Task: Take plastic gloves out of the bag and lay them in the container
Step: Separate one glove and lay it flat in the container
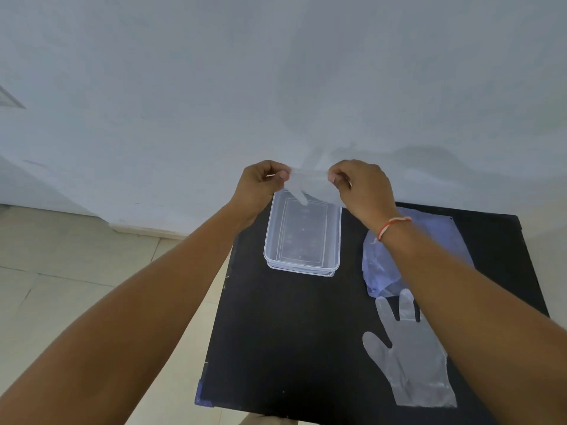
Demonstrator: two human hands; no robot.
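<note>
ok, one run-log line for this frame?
step: lay glove in container | left hand + right hand: pinching held glove above container | container: empty | spare glove: on table | bag: right

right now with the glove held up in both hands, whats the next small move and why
Probably lower it straight down into the container. The left hand and right hand pinch the held glove stretched between them, and it hangs over the container's far end, its fingers dangling just inside. The container looks empty, so the glove should lie flat. Another glove waits on the black table.
</note>
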